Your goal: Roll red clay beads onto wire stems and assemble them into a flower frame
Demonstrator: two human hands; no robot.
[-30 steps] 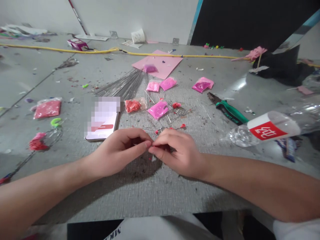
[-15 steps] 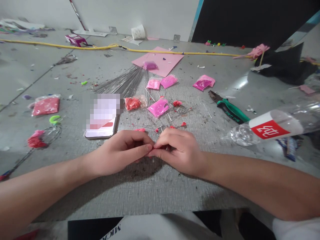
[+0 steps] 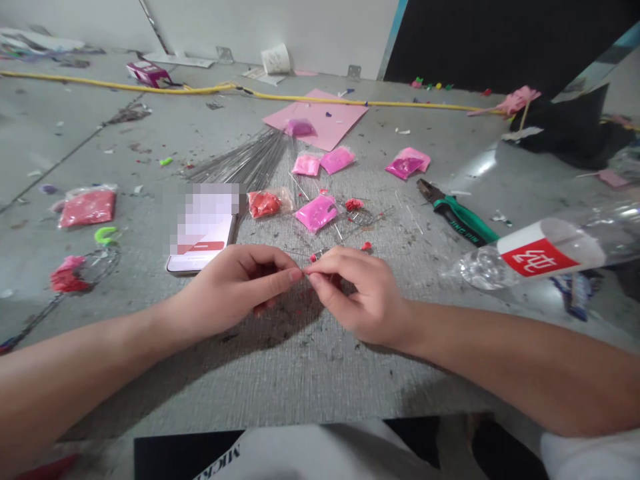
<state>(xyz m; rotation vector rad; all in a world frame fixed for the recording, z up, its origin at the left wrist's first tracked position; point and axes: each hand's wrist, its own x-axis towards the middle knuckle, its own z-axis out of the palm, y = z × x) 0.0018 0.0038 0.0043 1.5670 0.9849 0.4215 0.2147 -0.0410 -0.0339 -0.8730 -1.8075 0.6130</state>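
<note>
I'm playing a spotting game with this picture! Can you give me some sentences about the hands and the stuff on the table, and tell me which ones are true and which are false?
1. The left hand and the right hand meet at the fingertips. True.
2. The pliers have red handles. False: the handles are green.
3. The plastic bottle stands upright. False: it lies on its side.
4. The phone lies on the table close to the left hand. True.
5. The right hand holds the pliers. False: they lie on the table, apart from both hands.
</note>
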